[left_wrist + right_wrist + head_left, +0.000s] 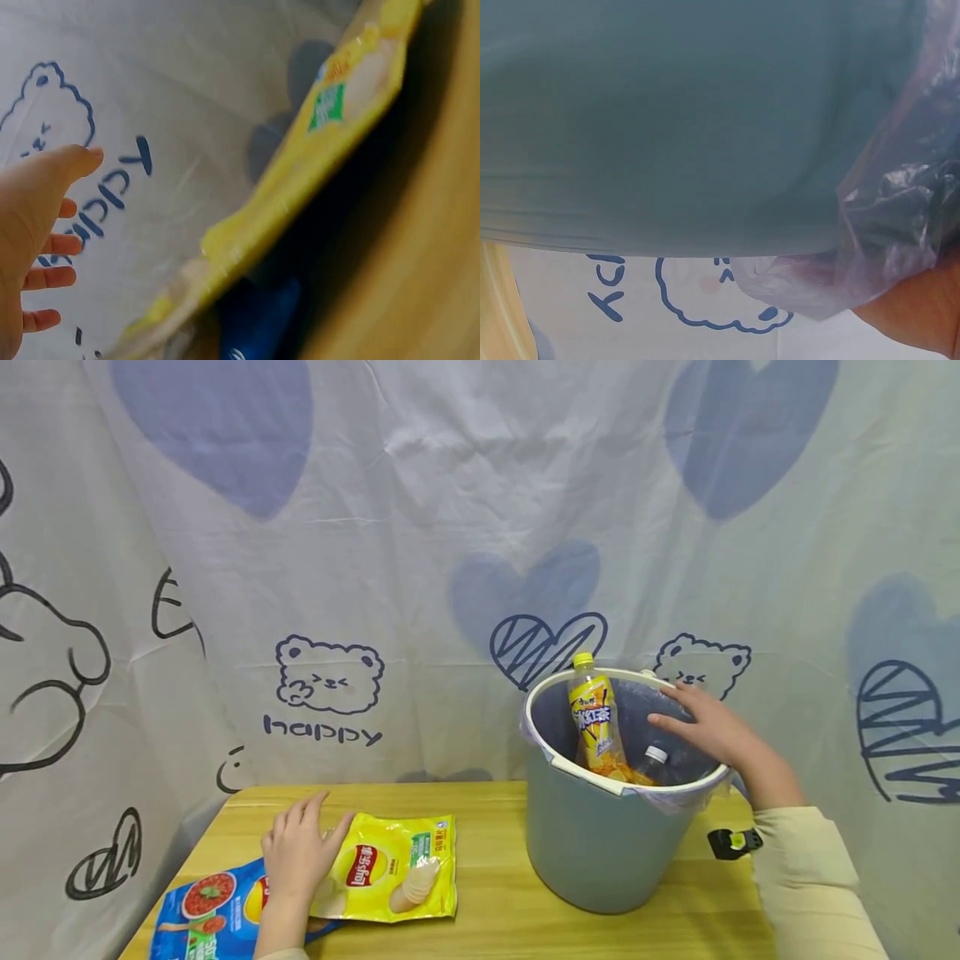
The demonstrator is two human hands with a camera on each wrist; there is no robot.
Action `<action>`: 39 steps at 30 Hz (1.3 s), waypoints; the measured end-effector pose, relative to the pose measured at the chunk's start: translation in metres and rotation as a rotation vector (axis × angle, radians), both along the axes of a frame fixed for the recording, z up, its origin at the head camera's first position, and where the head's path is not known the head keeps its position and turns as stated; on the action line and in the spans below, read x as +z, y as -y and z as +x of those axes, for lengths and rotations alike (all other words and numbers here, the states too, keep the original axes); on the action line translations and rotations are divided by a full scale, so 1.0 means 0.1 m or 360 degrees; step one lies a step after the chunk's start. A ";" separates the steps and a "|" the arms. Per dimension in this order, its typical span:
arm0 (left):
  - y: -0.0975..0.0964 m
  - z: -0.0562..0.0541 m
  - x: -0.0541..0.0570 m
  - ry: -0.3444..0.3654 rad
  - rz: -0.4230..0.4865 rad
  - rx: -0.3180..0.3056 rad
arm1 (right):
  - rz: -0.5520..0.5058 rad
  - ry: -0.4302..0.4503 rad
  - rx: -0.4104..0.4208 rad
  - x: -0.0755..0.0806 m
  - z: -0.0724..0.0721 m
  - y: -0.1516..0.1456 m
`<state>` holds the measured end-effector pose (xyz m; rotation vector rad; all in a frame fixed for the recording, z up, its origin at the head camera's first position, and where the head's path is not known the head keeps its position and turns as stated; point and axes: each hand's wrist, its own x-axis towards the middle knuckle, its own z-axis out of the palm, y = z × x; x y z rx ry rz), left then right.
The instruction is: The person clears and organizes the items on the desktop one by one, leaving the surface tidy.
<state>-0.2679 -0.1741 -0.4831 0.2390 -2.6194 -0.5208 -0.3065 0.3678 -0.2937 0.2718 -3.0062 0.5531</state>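
My left hand (296, 852) is over the left end of a yellow Lay's chip bag (408, 839), its fingers fairly straight and the thumb spread. In the left wrist view that hand (26, 232) has nothing between its fingers. Partly beneath the yellow bag lies a blue chip bag (225, 910). At the right, my right hand (705, 722) reaches over the rim of a grey bin (600, 843), fingers extended and thumb apart. Inside the bin lean an iced tea bottle (595, 714) with a yellow cap and a white-capped bottle (656, 755), partly hidden.
A thin plastic liner (885, 225) hangs over the bin's white rim. Everything stands on a wooden table (487, 827). A printed curtain (420, 568) hangs close behind it. A small black device (735, 843) is strapped at the right wrist.
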 end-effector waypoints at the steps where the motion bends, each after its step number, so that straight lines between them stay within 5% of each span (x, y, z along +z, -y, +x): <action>1: 0.02 0.00 -0.02 0.0026 -0.0003 0.0015 | -0.0001 0.0003 -0.0001 0.00 0.00 0.00; 11: 0.14 0.00 -0.23 0.0382 0.0010 0.0147 | -0.0007 0.0005 -0.0015 0.00 0.01 -0.02; 20: 0.14 -0.01 -0.34 0.0562 -0.0017 0.0245 | -0.0010 -0.0011 -0.0008 -0.01 0.00 -0.04; 39: 0.14 -0.01 -0.35 0.0712 0.0000 0.0249 | -0.0023 -0.0004 -0.0006 -0.03 0.00 -0.03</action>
